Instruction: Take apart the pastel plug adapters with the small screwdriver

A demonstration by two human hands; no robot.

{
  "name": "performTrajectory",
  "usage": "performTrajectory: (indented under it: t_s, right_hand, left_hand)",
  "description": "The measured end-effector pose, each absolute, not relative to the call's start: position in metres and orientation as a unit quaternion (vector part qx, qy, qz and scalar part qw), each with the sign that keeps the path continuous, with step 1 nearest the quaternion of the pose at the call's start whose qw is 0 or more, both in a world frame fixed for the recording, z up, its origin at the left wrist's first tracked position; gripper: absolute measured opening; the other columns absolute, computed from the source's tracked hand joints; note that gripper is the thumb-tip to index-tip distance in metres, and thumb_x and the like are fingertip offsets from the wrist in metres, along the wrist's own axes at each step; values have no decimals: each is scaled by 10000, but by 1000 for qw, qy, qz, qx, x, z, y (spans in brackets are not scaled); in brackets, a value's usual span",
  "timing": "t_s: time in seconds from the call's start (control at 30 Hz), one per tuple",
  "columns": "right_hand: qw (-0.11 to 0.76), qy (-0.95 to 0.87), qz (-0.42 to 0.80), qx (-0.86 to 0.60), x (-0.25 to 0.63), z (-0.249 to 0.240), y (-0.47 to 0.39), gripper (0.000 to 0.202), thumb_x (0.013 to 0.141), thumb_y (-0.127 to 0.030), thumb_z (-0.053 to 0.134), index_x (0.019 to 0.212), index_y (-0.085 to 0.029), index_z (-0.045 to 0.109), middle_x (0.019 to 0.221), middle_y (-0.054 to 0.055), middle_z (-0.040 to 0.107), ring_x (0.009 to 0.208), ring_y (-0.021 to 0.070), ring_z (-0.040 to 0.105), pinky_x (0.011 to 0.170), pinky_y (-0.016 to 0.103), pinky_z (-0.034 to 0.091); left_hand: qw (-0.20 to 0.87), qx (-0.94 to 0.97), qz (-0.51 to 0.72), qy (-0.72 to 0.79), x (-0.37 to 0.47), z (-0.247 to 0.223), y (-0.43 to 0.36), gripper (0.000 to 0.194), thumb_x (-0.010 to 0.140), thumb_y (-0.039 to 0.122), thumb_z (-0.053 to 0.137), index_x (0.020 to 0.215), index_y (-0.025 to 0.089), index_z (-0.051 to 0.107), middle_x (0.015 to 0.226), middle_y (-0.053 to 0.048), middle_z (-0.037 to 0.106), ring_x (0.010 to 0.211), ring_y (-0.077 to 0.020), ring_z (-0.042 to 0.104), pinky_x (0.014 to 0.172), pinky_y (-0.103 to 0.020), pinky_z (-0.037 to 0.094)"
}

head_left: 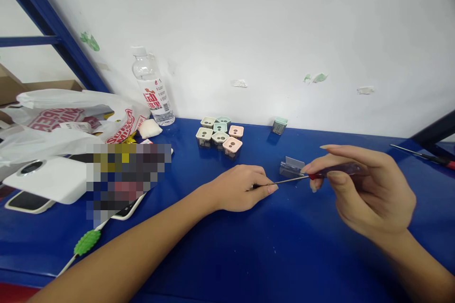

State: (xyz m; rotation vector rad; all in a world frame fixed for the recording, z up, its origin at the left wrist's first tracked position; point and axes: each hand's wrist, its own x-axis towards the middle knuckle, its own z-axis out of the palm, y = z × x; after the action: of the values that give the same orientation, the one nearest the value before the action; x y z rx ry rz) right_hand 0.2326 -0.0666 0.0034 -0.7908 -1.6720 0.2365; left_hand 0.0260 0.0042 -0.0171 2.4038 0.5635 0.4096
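Right grip [377, 189] is curled closed around a screwdriver [336, 171].

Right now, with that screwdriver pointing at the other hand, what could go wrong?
The screwdriver in the right hand points at the left hand, so a slip might jab it. The small part pinched there is mostly hidden and could spring loose. The clear piece lies close to the right hand and might get knocked.

Your head-worn view, forward and down
You look across the blue tabletop [241, 260] toward the white wall [249, 28], left hand [241, 188] and right hand [380, 196] close below.
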Motion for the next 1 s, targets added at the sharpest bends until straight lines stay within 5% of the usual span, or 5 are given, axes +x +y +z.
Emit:
performTrajectory:
  t_s: [0.17, 0.33, 1.0]
  right_hand:
    - [618, -702, 83, -343, 230, 2, -67, 339, 898, -120, 548, 1195, -269, 612, 857, 39, 700, 561, 164, 639, 465, 336, 541]
    - [598, -722, 101, -333, 231, 0, -71, 360, 914, -123, 524, 1236, -269, 586, 888, 45, 691, 614, 160, 646, 489, 317, 550]
    - [482, -803, 121, -329, 229, -2, -73, 429, 901, -90, 513, 1287, -276, 507, 981, 56, 694, 821, 187, 676, 694, 345, 600]
  left_hand:
    - [303, 913, 169, 216, 27, -16, 3, 329, 924, 391, 482, 1084, 187, 684, 856, -34, 617, 767, -129, 590, 742, -234, 440]
    - [318, 910, 145, 221, 27, -14, 3, 490, 785, 334, 655, 1247, 190, 580, 987, -51, 651, 885, -184, 606, 820, -293, 458]
    - [320, 912, 137, 217, 28, -16, 3, 381, 766, 279, 595, 1133, 178, 606, 974, -41, 656, 849, -177, 609, 739, -265, 466]
